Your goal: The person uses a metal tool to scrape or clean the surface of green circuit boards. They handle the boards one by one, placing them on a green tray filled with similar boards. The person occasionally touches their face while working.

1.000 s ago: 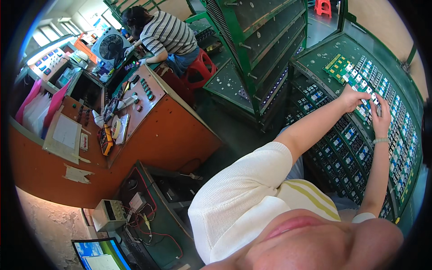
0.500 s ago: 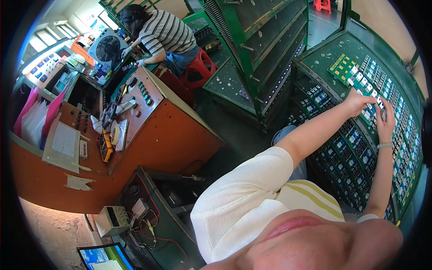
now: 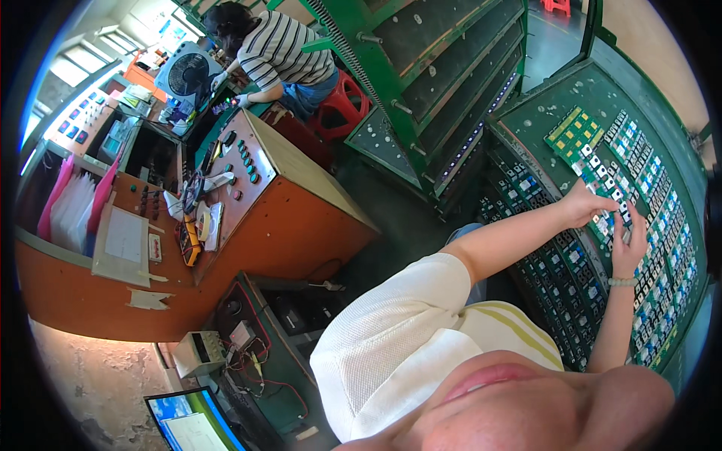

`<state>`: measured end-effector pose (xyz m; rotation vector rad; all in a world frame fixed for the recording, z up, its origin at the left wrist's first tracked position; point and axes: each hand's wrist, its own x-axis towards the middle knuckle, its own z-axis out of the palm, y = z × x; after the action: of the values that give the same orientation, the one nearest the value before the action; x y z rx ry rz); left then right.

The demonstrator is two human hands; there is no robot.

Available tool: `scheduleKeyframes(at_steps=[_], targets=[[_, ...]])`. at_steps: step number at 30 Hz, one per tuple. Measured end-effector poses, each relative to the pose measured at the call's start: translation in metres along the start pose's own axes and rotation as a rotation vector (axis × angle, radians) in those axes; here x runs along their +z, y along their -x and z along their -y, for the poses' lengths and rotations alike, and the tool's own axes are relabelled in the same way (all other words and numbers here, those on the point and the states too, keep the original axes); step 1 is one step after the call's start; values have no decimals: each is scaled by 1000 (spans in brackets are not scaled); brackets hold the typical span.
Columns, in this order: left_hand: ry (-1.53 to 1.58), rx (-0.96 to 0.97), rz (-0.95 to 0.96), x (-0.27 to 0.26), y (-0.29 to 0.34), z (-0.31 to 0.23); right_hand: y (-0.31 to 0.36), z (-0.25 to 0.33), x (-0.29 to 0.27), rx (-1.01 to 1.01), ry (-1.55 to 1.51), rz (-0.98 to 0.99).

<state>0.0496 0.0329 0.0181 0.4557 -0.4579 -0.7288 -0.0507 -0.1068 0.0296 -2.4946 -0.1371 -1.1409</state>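
Note:
My left hand (image 3: 588, 204) reaches over the bench on the right, thumb and fingers pinched at a row of small black-and-white square components on a green circuit board (image 3: 577, 134). Whatever sits between those fingertips is too small to make out. Close beside it is my right hand (image 3: 630, 242), a beaded bracelet on its wrist. Its fingers are bent around a small greyish piece whose kind I cannot tell. The fingertips of both hands nearly meet over the board. Yellow pads show on the board's far end; my hands cover part of its nearer end.
Rows of populated boards (image 3: 665, 225) cover the green bench, with more on the racks below its edge. A green metal rack (image 3: 421, 98) stands beyond. Left are an orange console (image 3: 286, 225), a power supply (image 3: 197, 353) and a monitor (image 3: 197, 425). A co-worker (image 3: 282, 56) sits by a fan (image 3: 188, 74).
The whole view has shifted a little. Both hands are slightly closer to me over the board, the right one more so. They stay close together.

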Motion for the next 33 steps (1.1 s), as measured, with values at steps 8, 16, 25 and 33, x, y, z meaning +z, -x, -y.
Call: scheduleKeyframes(at_steps=[8,16,25,33], targets=[[-33,0,-47,-27,-6,17,5,0,6,-79,-17,-37],[-4,106,-31,2,10,12,6,0,-6,-157,400,-104],[171,12,-13,-8,90,-26,13,135,-7,-420,433,-24],[159,-204,54,-22,145,-46,13,192,-12,-707,488,77]])
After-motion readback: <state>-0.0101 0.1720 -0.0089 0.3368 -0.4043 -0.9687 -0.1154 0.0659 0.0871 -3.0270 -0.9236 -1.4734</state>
